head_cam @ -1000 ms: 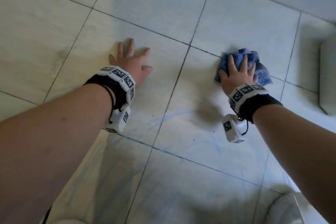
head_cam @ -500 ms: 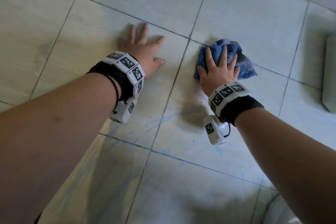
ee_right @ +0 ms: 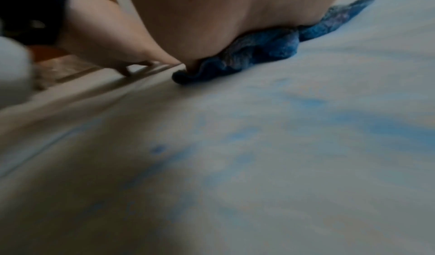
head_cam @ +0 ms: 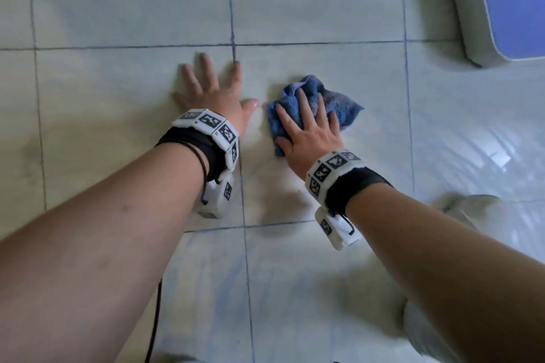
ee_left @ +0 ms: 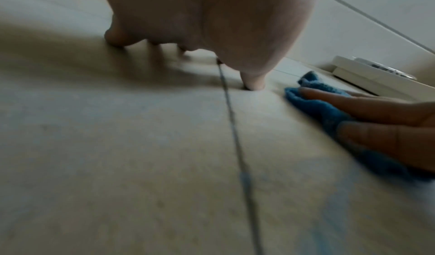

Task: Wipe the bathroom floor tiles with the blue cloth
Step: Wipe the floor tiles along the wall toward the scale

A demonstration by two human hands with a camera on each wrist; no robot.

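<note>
A person's right hand (head_cam: 312, 134) presses a bunched blue cloth (head_cam: 336, 100) flat against the pale floor tiles (head_cam: 295, 3), its fingers straight and slightly spread across the top of the fabric, the thumb laid along the cloth's left edge. The left hand (head_cam: 218, 97) rests palm-down on the tiles just beside it, fingers splayed wide, the thumb tip nearly meeting the cloth.

Compared with half a second ago, the cloth has slid leftward toward the left hand: the clear gap of tile between them has all but closed, and the cloth now lies just right of the dark grout line (head_cam: 233, 23) that runs under the left hand's index finger. From the left wrist view, the cloth (ee_left: 313, 106) sits low at the right with the right hand's fingers (ee_left: 329, 94) lying over it; the left hand's fingertips touch the floor.

Faint blue streaks (ee_right: 306, 99) mark the tile nearer the person. A white-edged, blue-topped object (head_cam: 501, 3) has come into view at the upper right, well apart from the cloth.
</note>
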